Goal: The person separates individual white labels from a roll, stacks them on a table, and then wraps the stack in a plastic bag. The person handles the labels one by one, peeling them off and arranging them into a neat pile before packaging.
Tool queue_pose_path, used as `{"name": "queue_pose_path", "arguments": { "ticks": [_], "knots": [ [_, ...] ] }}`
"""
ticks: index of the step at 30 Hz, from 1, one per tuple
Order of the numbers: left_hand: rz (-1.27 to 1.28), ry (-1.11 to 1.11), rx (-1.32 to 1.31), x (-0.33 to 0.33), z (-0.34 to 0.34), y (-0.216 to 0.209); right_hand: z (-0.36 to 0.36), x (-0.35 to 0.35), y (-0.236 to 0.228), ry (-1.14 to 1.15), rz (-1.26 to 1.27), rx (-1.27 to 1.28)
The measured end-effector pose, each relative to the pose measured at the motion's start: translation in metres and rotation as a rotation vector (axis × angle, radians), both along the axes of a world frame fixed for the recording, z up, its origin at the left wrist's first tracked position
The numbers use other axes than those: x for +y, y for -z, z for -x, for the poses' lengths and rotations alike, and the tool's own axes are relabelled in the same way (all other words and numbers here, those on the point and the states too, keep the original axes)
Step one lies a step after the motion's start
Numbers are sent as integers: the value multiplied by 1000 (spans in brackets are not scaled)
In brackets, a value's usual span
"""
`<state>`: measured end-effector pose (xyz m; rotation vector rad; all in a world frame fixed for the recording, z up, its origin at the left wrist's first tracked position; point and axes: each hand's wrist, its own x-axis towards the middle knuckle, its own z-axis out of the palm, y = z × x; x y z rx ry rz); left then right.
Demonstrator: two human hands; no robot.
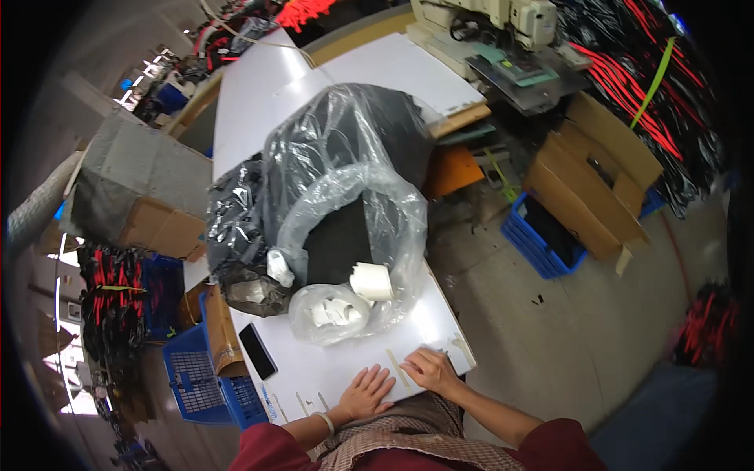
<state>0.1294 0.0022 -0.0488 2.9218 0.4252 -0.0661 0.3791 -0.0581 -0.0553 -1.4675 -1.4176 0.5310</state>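
Observation:
My left hand lies flat near the front edge of the white table, fingers stretched and nothing in it. Close by, my right hand rests on the table with its fingers curled in. Whatever it may hold is hidden; a tan tape strip lies beside its fingertips. Beyond both hands stands a large clear plastic bag with a rolled-down rim and dark material inside. A white roll sits at its near rim. Next to that is a smaller clear bag with white pieces in it.
A dark phone lies at the table's left side, below crumpled black plastic. Blue baskets stand on the floor left of the table. To the right are an open cardboard box, another blue basket and a sewing machine.

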Motion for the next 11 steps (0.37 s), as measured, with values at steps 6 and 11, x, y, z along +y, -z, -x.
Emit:
{"name": "queue_pose_path", "arguments": {
  "ticks": [6,11],
  "knots": [
    [20,41,32,7,-2,-1,4,3,-10,110,9,-10],
    [12,146,-75,23,-2,41,7,4,7,176,-43,-107]
  ]
}}
